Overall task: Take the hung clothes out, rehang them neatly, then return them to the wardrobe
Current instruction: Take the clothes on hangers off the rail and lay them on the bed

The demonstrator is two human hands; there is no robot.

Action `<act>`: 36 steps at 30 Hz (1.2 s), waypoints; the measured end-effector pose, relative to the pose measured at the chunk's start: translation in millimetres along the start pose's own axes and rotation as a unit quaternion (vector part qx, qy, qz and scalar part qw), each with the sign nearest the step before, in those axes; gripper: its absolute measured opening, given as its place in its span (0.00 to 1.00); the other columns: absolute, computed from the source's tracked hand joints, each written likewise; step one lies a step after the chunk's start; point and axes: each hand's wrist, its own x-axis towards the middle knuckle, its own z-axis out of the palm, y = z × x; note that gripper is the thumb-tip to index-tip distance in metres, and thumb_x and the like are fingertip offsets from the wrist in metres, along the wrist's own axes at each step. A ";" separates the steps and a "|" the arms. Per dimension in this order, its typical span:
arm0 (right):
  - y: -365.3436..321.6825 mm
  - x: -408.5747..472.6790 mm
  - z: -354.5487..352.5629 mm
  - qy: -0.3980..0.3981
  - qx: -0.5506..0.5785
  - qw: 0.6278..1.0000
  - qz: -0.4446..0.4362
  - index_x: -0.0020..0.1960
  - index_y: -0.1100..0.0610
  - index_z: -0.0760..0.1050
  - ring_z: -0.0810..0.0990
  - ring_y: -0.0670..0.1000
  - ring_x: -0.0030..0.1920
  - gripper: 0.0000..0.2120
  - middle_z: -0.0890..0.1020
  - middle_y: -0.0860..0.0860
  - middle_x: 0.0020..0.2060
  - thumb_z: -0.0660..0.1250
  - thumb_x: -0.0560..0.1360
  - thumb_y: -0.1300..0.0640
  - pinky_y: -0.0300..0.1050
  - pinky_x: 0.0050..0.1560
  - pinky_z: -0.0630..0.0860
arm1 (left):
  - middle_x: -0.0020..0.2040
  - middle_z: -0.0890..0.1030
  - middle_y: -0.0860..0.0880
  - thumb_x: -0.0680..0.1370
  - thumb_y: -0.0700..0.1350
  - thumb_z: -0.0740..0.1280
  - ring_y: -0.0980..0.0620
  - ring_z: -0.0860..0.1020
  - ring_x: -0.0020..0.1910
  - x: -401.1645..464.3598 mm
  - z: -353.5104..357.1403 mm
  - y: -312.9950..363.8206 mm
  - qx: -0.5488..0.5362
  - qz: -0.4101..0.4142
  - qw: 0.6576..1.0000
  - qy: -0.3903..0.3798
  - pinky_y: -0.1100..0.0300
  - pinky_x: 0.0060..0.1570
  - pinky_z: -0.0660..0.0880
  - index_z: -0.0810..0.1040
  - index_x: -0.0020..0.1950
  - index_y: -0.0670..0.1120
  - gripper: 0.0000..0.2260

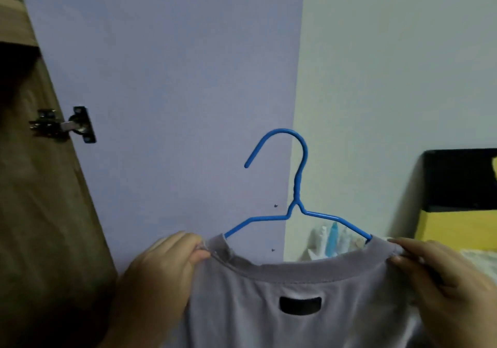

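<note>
Currently a lavender wardrobe door (161, 78) is filling the far left-centre of the view, with a pale wall (403, 65) being seen to its right. At the left edge a wood-grain wardrobe panel (40, 213) is being shown, joined to the door by a metal hinge (64, 125).

Near the bottom centre a grey T-shirt (282, 315) is being held up in front of the door, away from the wardrobe interior. Its collar (304, 273) is being stretched between both hands, and a black neck label (300, 305) is showing just below the collar.

The shirt's left shoulder is being pinched by the left hand (161, 272), fingers curled onto the fabric at the collar's left end. The right shoulder is being gripped by the right hand (441, 288), fingers clamped over the fabric at the collar's right end.

A blue wire hanger (295, 186) is being kept upright inside the neck opening: both arms are going under the collar, the hook is standing clear above and curving left.

At the far right a black-and-yellow box (457, 199) is being seen against the wall. Blurred pale and blue items (333, 240) are showing behind the hanger's right arm; what they are cannot be told.
</note>
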 end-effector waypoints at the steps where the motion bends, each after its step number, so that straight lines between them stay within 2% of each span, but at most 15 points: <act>1: 2.4 -6.7 -11.9 -0.014 0.010 1.000 0.024 0.44 0.54 0.83 0.78 0.59 0.41 0.09 0.82 0.55 0.39 0.67 0.68 0.55 0.32 0.46 0.67 | 0.30 0.78 0.47 0.81 0.57 0.49 0.52 0.71 0.36 1.8 4.8 6.8 -0.022 0.000 1.000 -0.006 0.58 0.34 0.68 0.67 0.42 0.51 0.15; 3: 10.9 -17.8 -35.7 -0.019 0.041 0.997 0.058 0.42 0.40 0.80 0.78 0.58 0.45 0.06 0.82 0.56 0.42 0.64 0.71 0.43 0.44 0.50 0.71 | 0.31 0.79 0.48 0.81 0.58 0.49 0.53 0.71 0.36 5.9 15.2 23.7 -0.063 0.009 0.998 -0.015 0.59 0.34 0.68 0.68 0.42 0.51 0.16; 4: 16.8 -22.9 -46.9 -0.018 0.069 0.995 0.065 0.40 0.37 0.79 0.78 0.54 0.45 0.05 0.83 0.55 0.43 0.65 0.72 0.41 0.47 0.51 0.72 | 0.32 0.79 0.48 0.81 0.58 0.49 0.53 0.71 0.36 8.1 20.3 33.6 -0.081 0.020 0.996 -0.022 0.60 0.34 0.68 0.68 0.43 0.51 0.16; 5: 23.9 -30.5 -59.1 -0.017 0.090 0.993 0.071 0.42 0.40 0.79 0.78 0.48 0.44 0.06 0.84 0.52 0.42 0.66 0.74 0.50 0.45 0.52 0.73 | 0.32 0.79 0.48 0.80 0.58 0.48 0.53 0.71 0.36 10.8 25.4 44.2 -0.100 0.031 0.994 -0.030 0.60 0.34 0.68 0.68 0.43 0.51 0.16; 7: 39.9 -45.7 -83.3 0.019 0.045 0.993 0.108 0.43 0.56 0.82 0.77 0.38 0.40 0.09 0.84 0.40 0.37 0.69 0.71 0.69 0.34 0.48 0.71 | 0.32 0.79 0.49 0.80 0.58 0.48 0.53 0.71 0.36 17.2 35.2 67.2 -0.132 0.053 0.989 -0.043 0.60 0.33 0.68 0.68 0.43 0.51 0.16; 8: 48.4 -53.9 -94.6 0.042 -0.009 0.992 0.119 0.43 0.59 0.81 0.76 0.38 0.39 0.06 0.83 0.39 0.35 0.73 0.68 0.67 0.35 0.45 0.72 | 0.32 0.79 0.49 0.80 0.58 0.48 0.53 0.71 0.36 20.6 40.4 80.2 -0.147 0.066 0.986 -0.047 0.60 0.33 0.68 0.68 0.43 0.51 0.16; 10: 60.8 -69.4 -117.1 0.060 -0.097 0.984 0.138 0.44 0.53 0.81 0.78 0.45 0.41 0.07 0.83 0.47 0.37 0.73 0.68 0.64 0.44 0.44 0.73 | 0.32 0.79 0.49 0.80 0.58 0.47 0.52 0.71 0.37 26.2 51.3 108.6 -0.173 0.087 0.980 -0.053 0.59 0.33 0.67 0.68 0.43 0.51 0.16; 12: 73.5 -84.8 -142.7 0.095 -0.140 0.973 0.155 0.44 0.50 0.81 0.79 0.53 0.41 0.11 0.82 0.51 0.38 0.74 0.69 0.65 0.46 0.45 0.72 | 0.31 0.78 0.49 0.80 0.58 0.47 0.52 0.70 0.37 30.5 63.7 139.1 -0.203 0.108 0.971 -0.059 0.58 0.34 0.67 0.68 0.42 0.51 0.17; 14: 82.4 -96.6 -170.1 0.135 -0.183 0.962 0.148 0.43 0.53 0.82 0.77 0.52 0.39 0.07 0.82 0.51 0.37 0.74 0.68 0.62 0.44 0.42 0.71 | 0.31 0.78 0.48 0.80 0.58 0.46 0.52 0.71 0.37 33.7 77.6 171.7 -0.233 0.133 0.961 -0.066 0.57 0.35 0.66 0.69 0.42 0.51 0.18; 18: 109.1 -121.8 -227.0 0.185 -0.233 0.939 0.171 0.42 0.54 0.83 0.79 0.56 0.36 0.07 0.82 0.49 0.35 0.74 0.67 0.65 0.42 0.40 0.70 | 0.34 0.81 0.45 0.80 0.59 0.47 0.49 0.76 0.36 33.7 107.0 246.6 -0.296 0.156 0.939 -0.083 0.56 0.37 0.67 0.75 0.44 0.50 0.21; 22: 141.9 -153.4 -288.9 0.208 -0.255 0.921 0.210 0.43 0.50 0.82 0.80 0.55 0.39 0.07 0.82 0.45 0.37 0.66 0.68 0.55 0.44 0.41 0.70 | 0.37 0.83 0.44 0.80 0.60 0.47 0.51 0.74 0.41 30.5 128.5 332.2 -0.347 0.184 0.915 -0.092 0.54 0.39 0.67 0.72 0.46 0.50 0.19; 29: 181.6 -196.9 -381.0 0.244 -0.332 0.879 0.240 0.44 0.54 0.82 0.80 0.54 0.40 0.07 0.82 0.47 0.38 0.68 0.69 0.62 0.42 0.45 0.69 | 0.36 0.79 0.51 0.80 0.60 0.48 0.52 0.73 0.37 25.2 152.5 466.0 -0.453 0.225 0.854 -0.120 0.56 0.34 0.67 0.72 0.43 0.51 0.19; 32: 189.2 -214.7 -408.9 0.257 -0.361 0.858 0.260 0.43 0.56 0.82 0.79 0.52 0.38 0.08 0.80 0.45 0.36 0.65 0.67 0.61 0.41 0.44 0.68 | 0.33 0.80 0.47 0.77 0.54 0.55 0.43 0.78 0.31 24.2 159.8 514.4 -0.466 0.258 0.836 -0.133 0.53 0.28 0.73 0.79 0.39 0.44 0.19; 34: 194.6 -227.9 -424.1 0.271 -0.379 0.841 0.275 0.43 0.56 0.82 0.79 0.53 0.38 0.08 0.81 0.46 0.36 0.65 0.67 0.61 0.41 0.44 0.69 | 0.32 0.79 0.47 0.74 0.51 0.56 0.43 0.78 0.30 25.2 165.7 545.0 -0.486 0.278 0.814 -0.156 0.50 0.27 0.73 0.79 0.37 0.42 0.18; 36: 199.8 -241.2 -436.0 0.283 -0.404 0.820 0.290 0.42 0.56 0.82 0.79 0.52 0.38 0.08 0.82 0.48 0.36 0.65 0.67 0.61 0.42 0.43 0.69 | 0.31 0.79 0.48 0.75 0.53 0.55 0.44 0.78 0.29 26.1 171.3 574.8 -0.504 0.301 0.793 -0.161 0.52 0.25 0.72 0.79 0.38 0.44 0.19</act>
